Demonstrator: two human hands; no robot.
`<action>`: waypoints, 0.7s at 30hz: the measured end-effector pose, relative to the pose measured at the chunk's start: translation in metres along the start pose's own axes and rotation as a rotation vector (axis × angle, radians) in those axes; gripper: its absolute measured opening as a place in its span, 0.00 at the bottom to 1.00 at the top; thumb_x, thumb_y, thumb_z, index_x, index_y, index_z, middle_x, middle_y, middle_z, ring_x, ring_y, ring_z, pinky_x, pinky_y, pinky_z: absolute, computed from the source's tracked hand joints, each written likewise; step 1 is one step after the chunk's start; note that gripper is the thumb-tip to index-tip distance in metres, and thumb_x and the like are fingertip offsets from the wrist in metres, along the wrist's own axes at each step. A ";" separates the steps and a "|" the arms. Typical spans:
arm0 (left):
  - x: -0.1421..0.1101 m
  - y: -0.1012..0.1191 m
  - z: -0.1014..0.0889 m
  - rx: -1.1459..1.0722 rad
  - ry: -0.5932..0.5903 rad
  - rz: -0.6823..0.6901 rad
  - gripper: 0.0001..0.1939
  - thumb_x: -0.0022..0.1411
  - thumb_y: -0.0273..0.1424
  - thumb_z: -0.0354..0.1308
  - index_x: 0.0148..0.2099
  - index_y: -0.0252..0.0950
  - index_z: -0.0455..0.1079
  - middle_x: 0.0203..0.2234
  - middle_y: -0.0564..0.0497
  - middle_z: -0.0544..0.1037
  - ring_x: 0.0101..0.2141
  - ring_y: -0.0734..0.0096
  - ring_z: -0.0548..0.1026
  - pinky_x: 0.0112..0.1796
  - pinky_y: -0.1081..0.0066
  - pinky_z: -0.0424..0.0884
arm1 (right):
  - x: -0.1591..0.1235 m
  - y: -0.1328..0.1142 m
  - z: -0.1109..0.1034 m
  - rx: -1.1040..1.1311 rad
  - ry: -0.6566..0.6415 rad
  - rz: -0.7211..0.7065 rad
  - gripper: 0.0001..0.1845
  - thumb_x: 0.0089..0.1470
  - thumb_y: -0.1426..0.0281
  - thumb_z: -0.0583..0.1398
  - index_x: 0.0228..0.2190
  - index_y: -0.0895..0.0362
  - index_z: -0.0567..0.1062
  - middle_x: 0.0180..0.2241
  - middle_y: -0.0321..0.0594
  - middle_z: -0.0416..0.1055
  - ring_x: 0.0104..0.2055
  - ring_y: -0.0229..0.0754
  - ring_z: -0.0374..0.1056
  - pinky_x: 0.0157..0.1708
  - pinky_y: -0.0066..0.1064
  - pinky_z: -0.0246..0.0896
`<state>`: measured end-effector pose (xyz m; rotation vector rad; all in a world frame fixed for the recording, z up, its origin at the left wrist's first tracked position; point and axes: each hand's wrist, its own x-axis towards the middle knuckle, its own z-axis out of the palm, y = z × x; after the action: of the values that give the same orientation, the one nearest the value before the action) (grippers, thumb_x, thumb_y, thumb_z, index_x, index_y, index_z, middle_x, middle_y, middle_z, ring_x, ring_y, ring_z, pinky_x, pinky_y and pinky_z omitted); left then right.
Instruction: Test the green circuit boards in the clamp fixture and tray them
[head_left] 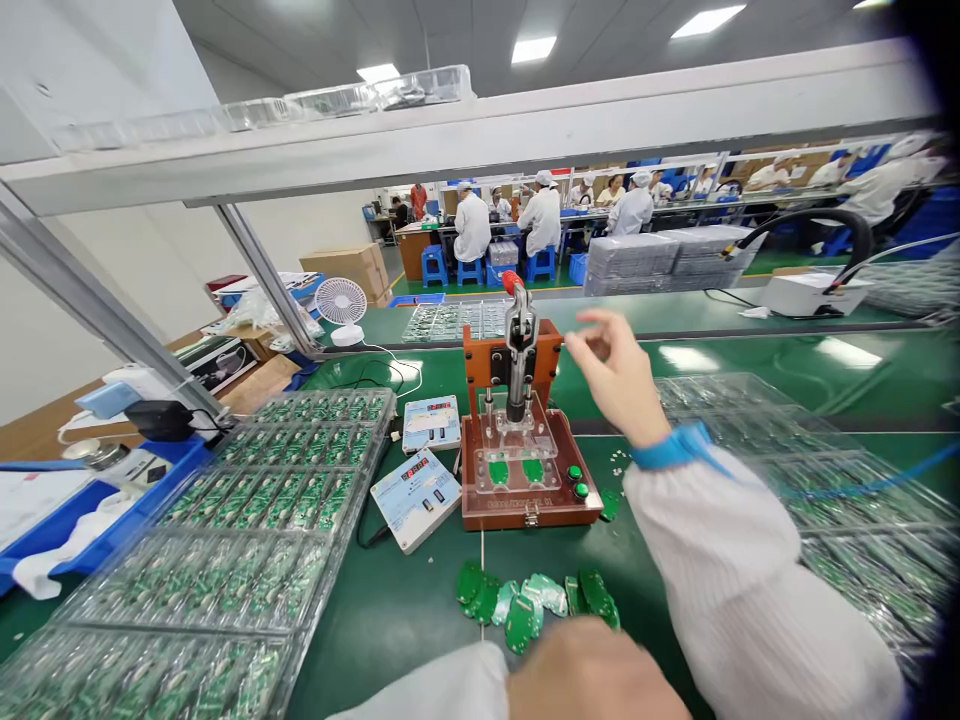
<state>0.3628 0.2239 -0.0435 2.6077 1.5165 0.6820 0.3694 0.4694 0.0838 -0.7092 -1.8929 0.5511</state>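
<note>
While the right hand [621,378], narrowly parted, flanks the clamp fixture [517,408], the left hand [592,678] near the boards [519,622] has an indeterminable grip.

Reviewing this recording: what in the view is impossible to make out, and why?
All in the head view:
Left hand: blurred and cut off by the bottom edge; whether it holds anything is unclear.
Loose green boards: they overlap, hiding their exact number.
Red digits on the white boxes: too small to read.
Lettering on the brown base: too small and faint.
Trays at right: partly behind the right sleeve.
</note>
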 end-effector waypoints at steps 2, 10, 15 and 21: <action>-0.008 -0.033 -0.024 -0.051 0.233 -0.250 0.12 0.69 0.30 0.54 0.31 0.40 0.70 0.23 0.50 0.74 0.26 0.66 0.74 0.30 0.62 0.71 | -0.042 0.019 -0.004 -0.078 -0.126 -0.020 0.13 0.65 0.59 0.57 0.44 0.53 0.75 0.37 0.40 0.78 0.38 0.45 0.72 0.39 0.38 0.67; -0.020 -0.133 -0.072 0.118 0.470 -0.678 0.16 0.73 0.35 0.53 0.59 0.40 0.72 0.52 0.44 0.74 0.53 0.54 0.71 0.54 0.54 0.68 | -0.133 0.034 0.032 -0.175 -0.286 -0.100 0.16 0.65 0.61 0.57 0.49 0.52 0.79 0.49 0.48 0.77 0.55 0.55 0.70 0.52 0.54 0.70; -0.013 -0.136 -0.053 0.119 0.404 -0.706 0.16 0.73 0.33 0.51 0.59 0.40 0.71 0.60 0.42 0.69 0.60 0.50 0.64 0.59 0.48 0.63 | -0.138 0.036 0.041 -0.189 -0.282 -0.088 0.15 0.66 0.62 0.56 0.48 0.53 0.78 0.57 0.49 0.72 0.65 0.60 0.61 0.58 0.60 0.64; -0.015 -0.135 -0.050 -0.072 0.566 -0.725 0.12 0.72 0.33 0.54 0.55 0.42 0.72 0.53 0.45 0.75 0.56 0.54 0.69 0.57 0.50 0.64 | -0.136 0.029 0.031 0.028 -0.321 0.052 0.13 0.64 0.64 0.58 0.48 0.52 0.76 0.49 0.45 0.78 0.56 0.54 0.73 0.56 0.52 0.69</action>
<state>0.2262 0.2729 -0.0383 1.6466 2.3101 1.3746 0.3921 0.3948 -0.0359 -0.6844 -2.1622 0.7591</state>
